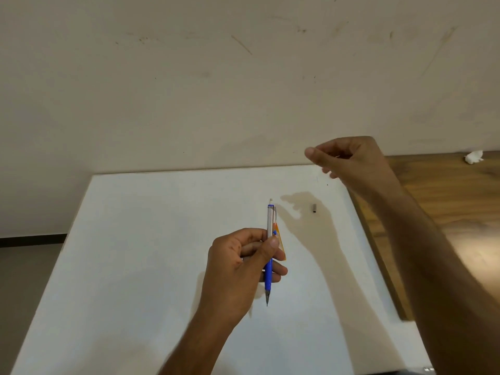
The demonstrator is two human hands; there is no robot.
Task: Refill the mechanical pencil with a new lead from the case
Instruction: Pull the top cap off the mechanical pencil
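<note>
White tabletop fills the lower view, pushed against a scuffed cream wall, with a wooden surface alongside on the right where a crumpled white scrap lies. Above the middle of the table, the left hand is closed around a mechanical pencil, thumb pressed on the barrel and fingers curled behind it. The pencil stands nearly upright, its white eraser end away from the camera and its metal tip toward it, clear of the table. An orange lead case shows partly behind the pencil, pinched in the same hand. The right hand is raised over the far right corner of the table, forearm reaching in from the lower right, thumb and forefinger pinched together; whether a lead sits between them is too fine to tell. A small dark cap lies on the table between the two hands, touching neither.
</note>
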